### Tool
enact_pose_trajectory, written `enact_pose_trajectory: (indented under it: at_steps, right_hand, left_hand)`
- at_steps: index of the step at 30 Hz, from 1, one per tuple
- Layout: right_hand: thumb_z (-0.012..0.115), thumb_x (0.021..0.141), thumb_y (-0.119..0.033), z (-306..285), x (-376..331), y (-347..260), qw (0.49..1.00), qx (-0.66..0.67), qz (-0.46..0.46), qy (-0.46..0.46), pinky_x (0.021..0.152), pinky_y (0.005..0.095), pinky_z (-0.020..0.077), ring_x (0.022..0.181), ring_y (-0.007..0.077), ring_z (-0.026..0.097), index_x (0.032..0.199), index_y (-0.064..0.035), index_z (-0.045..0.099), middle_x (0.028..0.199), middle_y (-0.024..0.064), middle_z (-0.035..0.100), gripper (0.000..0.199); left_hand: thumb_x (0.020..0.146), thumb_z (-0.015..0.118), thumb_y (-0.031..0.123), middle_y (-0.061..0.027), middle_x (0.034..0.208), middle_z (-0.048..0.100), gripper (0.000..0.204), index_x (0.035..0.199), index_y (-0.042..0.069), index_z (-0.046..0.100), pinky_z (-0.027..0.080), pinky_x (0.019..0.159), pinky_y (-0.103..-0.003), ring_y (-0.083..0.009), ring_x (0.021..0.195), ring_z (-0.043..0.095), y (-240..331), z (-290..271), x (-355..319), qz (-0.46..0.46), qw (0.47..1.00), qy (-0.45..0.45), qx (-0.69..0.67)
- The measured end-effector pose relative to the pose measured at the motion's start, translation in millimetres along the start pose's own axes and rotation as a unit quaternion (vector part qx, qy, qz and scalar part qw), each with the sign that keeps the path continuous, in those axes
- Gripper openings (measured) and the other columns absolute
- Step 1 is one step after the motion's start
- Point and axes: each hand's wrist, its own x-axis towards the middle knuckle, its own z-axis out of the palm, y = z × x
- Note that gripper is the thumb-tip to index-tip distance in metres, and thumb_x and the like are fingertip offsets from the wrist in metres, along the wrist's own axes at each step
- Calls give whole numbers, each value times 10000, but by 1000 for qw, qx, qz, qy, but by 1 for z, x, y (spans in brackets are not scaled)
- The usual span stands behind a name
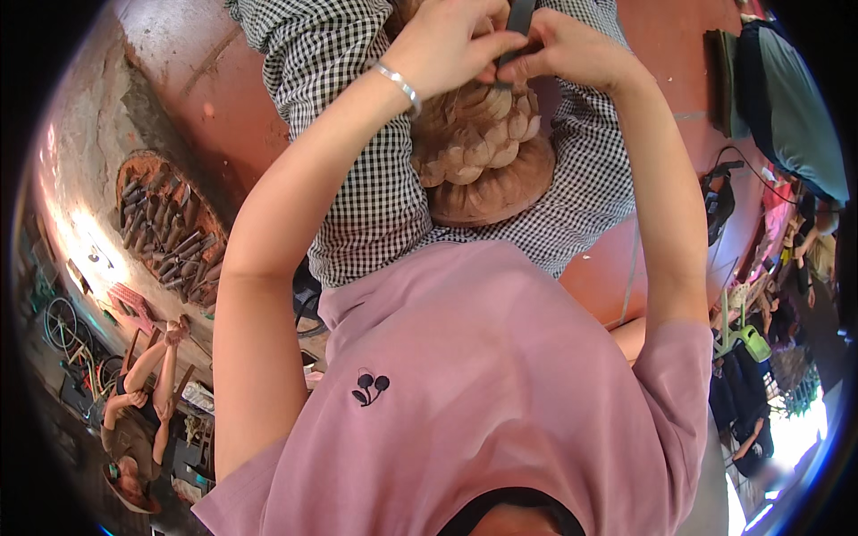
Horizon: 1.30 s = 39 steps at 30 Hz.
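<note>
Curls the left hand (pixel 451 45) and the right hand (pixel 576 54) in close together, pinching a flat dark strip (pixel 518 27) between thumbs and fingers. Cannot tell how the hidden fingertips sit, nor whether the near end of the strip touches the wood. Best, in all likelihood, to steer with both thumbs close to that end, press lightly, and follow the curves rather than cross the thin edges. Wise also to brace the forearms on the legs, and to turn the work rather than twist the wrists. On the left wrist, wears a smooth silver band (pixel 399 82).

Under the hands, holds the carving (pixel 483 143) between the thighs: brown, matt wood, crowded with overlapping rounded lobes like petals or scales, then swelling toward the body into a round, shallowly ribbed base. Probably firm in the mass, but easy to chip along the raised lips. On either side of it, wears trousers (pixel 357 161) in black-and-white check, soft and creased.

Farther down, meets a floor (pixel 223 116) of reddish tiles. To the left, adjoins a thick, rough slab (pixel 98 125), hollowed to hold a heap of slim dark tools (pixel 170 232). Beyond, includes a seated person (pixel 134 438) and a bicycle (pixel 67 326) with thin round wheels.
</note>
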Motion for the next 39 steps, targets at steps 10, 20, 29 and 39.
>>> enact_pose_trajectory:
  at_steps: [10, 20, 29, 39]
  right_hand:
    - [782, 851, -167, 26, -4, 25, 970, 220, -33, 99, 793, 265, 529, 866, 112, 678, 1030, -20, 734, 913, 40, 730, 237]
    - [776, 871, -171, 9, 13, 19, 989, 144, 18, 19, 732, 233, 540, 856, 97, 668, 1031, 3, 719, 948, 27, 724, 244]
    - [784, 870, -182, 2, 35, 25, 981, 188, 23, -39, 644, 229, 533, 750, 80, 651, 958, 41, 742, 859, 26, 719, 243]
    - [788, 876, -174, -8, 53, 27, 969, 204, 32, -134, 706, 249, 593, 759, 100, 687, 997, 18, 753, 856, 11, 732, 230]
  left_hand:
    - [878, 733, 141, -112, 707, 684, 182, 854, -5, 627, 525, 566, -314, -168, 607, 670, -7, 2, 31, -87, 991, -60, -76]
    - [937, 685, 103, -66, 730, 665, 148, 894, -8, 597, 532, 543, -253, -105, 637, 651, -25, 7, 33, -78, 995, -42, -54]
    - [931, 692, 110, -38, 704, 637, 152, 858, 12, 602, 530, 536, -253, -82, 611, 605, -35, 9, 31, -153, 977, -32, -148]
    - [896, 729, 147, -58, 661, 619, 213, 824, -10, 605, 503, 498, -261, -96, 557, 586, -36, 7, 23, -172, 980, 17, -103]
